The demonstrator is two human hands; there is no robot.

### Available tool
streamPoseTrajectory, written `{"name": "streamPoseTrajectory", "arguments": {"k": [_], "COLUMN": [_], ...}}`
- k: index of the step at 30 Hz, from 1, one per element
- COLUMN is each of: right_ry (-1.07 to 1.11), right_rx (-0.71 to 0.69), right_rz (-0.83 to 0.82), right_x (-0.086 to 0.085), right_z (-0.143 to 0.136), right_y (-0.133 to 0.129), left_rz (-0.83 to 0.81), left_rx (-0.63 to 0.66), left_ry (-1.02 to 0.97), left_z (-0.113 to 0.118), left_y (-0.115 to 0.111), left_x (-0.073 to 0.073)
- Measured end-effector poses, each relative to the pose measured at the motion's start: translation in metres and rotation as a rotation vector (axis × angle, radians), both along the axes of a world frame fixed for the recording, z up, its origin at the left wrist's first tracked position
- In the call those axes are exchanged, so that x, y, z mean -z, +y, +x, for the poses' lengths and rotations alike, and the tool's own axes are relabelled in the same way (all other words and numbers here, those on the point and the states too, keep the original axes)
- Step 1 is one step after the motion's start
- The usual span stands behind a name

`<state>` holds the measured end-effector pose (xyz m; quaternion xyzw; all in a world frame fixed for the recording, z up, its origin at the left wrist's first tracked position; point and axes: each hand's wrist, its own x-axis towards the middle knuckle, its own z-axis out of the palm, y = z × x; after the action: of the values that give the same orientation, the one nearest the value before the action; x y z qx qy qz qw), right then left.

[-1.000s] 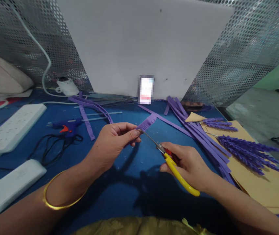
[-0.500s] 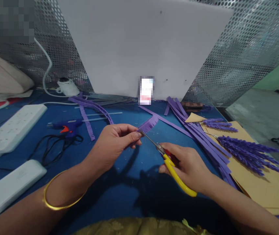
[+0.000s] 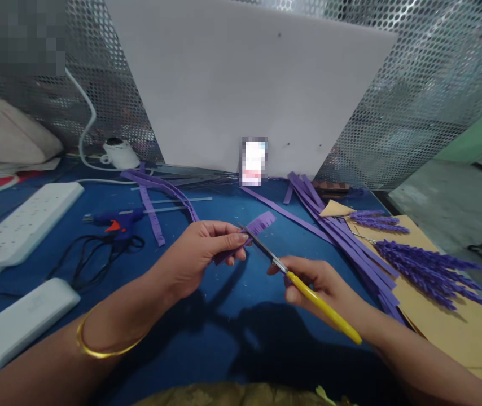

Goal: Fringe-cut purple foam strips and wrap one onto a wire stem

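L hand [image 3: 205,251]: pinching fringed strip [image 3: 262,223] by scissors [image 3: 301,285], prob. to steady it
R hand [image 3: 325,276]: closed rnd scissors, angled onto strip
Strip bundle [image 3: 351,242]: nr bench's [image 3: 219,197] R edge, prob. for reach

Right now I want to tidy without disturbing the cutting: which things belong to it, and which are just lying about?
In the cutting:
fringed purple strip, in the left hand
yellow-handled scissors, in the right hand
probably the purple strips at right

Apparently lying about:
blue glue gun
white mug
pale bag
white power strip
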<state>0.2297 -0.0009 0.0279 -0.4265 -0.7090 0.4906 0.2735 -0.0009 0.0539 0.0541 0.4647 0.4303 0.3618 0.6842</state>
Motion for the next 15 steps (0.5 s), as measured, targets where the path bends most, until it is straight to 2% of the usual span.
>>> {"name": "streamPoseTrajectory", "arguments": {"k": [3,6,11,15], "right_ry": [0.119,0.108,-0.150,-0.297], "right_rx": [-0.023,0.004,0.089,0.117], "right_rz": [-0.091,-0.067,0.132,0.294], "right_x": [-0.0056,-0.0061,0.0007,-0.0016], "right_z": [-0.0028,-0.0039,-0.0015,-0.0010], "right_y": [-0.0002,0.0003,0.0012,0.0008], "left_rz": [-0.065,-0.052,0.085,0.152], "left_rx": [0.029,-0.001,-0.072,-0.132], "left_ry": [-0.058,-0.047,0.024,0.040], "left_z": [-0.0008,-0.0005,0.0012,0.0019], "left_y": [0.0003,-0.0002,-0.0018,-0.0028], "left_x": [0.0001,0.0004,0.0004,0.0004]}}
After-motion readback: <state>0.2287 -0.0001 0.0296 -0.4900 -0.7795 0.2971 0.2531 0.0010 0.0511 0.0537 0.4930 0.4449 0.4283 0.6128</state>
